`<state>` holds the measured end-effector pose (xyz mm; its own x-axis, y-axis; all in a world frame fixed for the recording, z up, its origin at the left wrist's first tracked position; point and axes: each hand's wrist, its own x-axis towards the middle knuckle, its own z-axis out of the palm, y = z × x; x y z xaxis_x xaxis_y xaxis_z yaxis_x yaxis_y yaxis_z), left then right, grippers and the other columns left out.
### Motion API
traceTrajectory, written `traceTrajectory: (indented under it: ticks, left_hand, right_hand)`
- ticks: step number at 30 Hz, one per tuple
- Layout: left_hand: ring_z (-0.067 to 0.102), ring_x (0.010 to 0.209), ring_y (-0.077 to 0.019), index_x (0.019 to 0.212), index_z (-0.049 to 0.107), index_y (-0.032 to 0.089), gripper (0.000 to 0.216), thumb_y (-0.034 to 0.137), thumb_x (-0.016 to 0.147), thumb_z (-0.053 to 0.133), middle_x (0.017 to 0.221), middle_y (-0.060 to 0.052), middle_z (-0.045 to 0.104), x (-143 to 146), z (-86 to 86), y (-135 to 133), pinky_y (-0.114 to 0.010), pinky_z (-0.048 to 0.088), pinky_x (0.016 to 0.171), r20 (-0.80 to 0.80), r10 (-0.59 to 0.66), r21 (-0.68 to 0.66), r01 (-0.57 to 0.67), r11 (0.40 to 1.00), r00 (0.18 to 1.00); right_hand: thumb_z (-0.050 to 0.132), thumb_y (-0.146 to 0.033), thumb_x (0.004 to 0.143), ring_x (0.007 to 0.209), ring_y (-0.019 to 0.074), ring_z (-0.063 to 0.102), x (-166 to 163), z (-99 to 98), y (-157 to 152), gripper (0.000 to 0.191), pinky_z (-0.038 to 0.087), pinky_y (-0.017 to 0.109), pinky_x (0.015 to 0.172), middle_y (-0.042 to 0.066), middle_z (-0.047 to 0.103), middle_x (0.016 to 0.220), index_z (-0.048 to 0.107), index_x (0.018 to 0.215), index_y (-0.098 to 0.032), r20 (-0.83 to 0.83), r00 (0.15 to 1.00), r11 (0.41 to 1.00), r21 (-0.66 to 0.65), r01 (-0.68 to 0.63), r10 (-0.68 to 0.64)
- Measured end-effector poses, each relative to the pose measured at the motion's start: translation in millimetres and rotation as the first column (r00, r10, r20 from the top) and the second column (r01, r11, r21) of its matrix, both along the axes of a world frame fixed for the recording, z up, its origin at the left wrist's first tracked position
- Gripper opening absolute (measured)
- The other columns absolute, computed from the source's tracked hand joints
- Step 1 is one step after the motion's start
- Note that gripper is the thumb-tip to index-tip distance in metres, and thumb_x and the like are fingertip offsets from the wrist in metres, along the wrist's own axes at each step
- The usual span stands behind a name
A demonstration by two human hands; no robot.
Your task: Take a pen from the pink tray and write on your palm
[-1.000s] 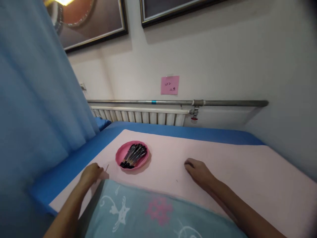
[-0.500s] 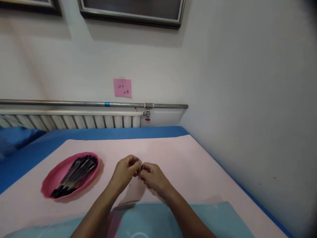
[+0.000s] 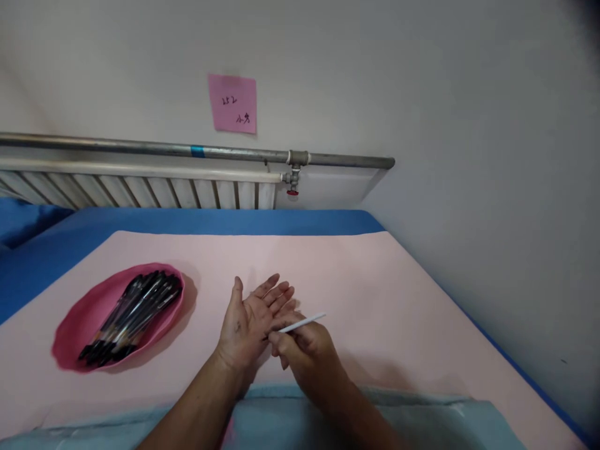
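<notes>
While the left hand (image 3: 248, 322) lies palm up, spread wide with dark marks (image 3: 238, 326) across its skin, the right hand (image 3: 307, 350) pinches a slim white stick (image 3: 304, 322) right over it! That stick slants up to the right, smooth and straight, its lower end dark and close against the left palm; whether it touches, I can't tell. And the right hand blocks part of the view, covering some of the left hand's outer edge.

Under them, a pale pink sheet (image 3: 398, 312), matte and flat, and what a spread it is, over a smooth blue surface (image 3: 262, 222) that shows as a band along the far side! Teal cloth (image 3: 422, 419), soft and creased, fills the near edge, with both forearms crossing it.

Over to the left, well apart from the hands: a pink dish (image 3: 77, 319), oval with a wavy rim, and a bundle of pens (image 3: 140, 312) lies slantwise inside, clear barrels, glossy black ends!

Beyond the far edge runs a white ribbed radiator (image 3: 182, 192), a dull metal pipe (image 3: 154, 147) above it wearing blue tape (image 3: 197, 151), and a valve (image 3: 294, 175) with a red knob. Higher still, a handwritten pink note (image 3: 234, 94) clings to the plain pale wall (image 3: 422, 112)!
</notes>
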<state>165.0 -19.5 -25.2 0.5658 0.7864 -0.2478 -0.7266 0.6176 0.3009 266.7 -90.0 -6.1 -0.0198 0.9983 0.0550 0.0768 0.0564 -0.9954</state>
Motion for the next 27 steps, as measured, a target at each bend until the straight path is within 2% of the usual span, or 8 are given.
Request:
traceTrajectory:
  ticks: [9, 12, 19, 27]
  left_hand:
    - [0.055, 0.102, -0.0277, 0.106, 0.056, 0.008, 0.060, 0.059, 0.078, 0.039, 0.099, -0.017, 0.061, 3, -8.8, -1, -0.044, 0.041, 0.092, 0.071, 0.022, -0.071, -0.017, 0.997, 0.997]
    - [0.055, 0.101, -0.0269, 0.104, 0.056, 0.008, 0.058, 0.058, 0.078, 0.042, 0.098, -0.017, 0.061, 6, -9.5, -4, -0.041, 0.042, 0.090, 0.059, 0.029, -0.086, -0.024, 0.996, 0.998]
    - [0.058, 0.093, -0.0270, 0.098, 0.058, 0.006, 0.057, 0.057, 0.079, 0.039, 0.090, -0.017, 0.061, 9, -7.1, -5, -0.040, 0.045, 0.084, 0.002, 0.041, -0.156, -0.040, 0.987, 0.999]
    - [0.059, 0.089, -0.0266, 0.096, 0.059, 0.006, 0.056, 0.057, 0.079, 0.041, 0.087, -0.017, 0.061, 9, -8.5, -5, -0.041, 0.043, 0.085, 0.015, 0.046, -0.159, -0.043, 0.986, 0.999]
  right_hand:
    - [0.051, -0.016, 0.075, 0.055, 0.0102, 0.052, -10, -5.1, -1, 0.011, 0.041, 0.021, 0.054, -0.001, 0.059, 0.064, 0.062, 0.076, -0.019, 0.185, 0.982, 0.988, 0.155, -0.001, -0.028]
    - [0.050, -0.013, 0.074, 0.064, 0.0116, 0.056, -12, -5.5, -3, 0.014, 0.043, 0.022, 0.060, 0.000, 0.063, 0.071, 0.062, 0.079, -0.019, 0.240, 0.970, 0.975, 0.223, -0.014, -0.040]
    - [0.049, -0.013, 0.075, 0.064, 0.0123, 0.057, -13, -11.1, -5, 0.013, 0.044, 0.022, 0.059, 0.002, 0.063, 0.073, 0.059, 0.080, -0.018, 0.335, 0.938, 0.935, 0.353, -0.038, -0.089]
    - [0.049, -0.014, 0.076, 0.069, 0.0132, 0.058, -14, -15.1, -4, 0.013, 0.045, 0.024, 0.063, 0.003, 0.063, 0.077, 0.058, 0.084, -0.018, 0.332, 0.939, 0.930, 0.366, -0.043, -0.087]
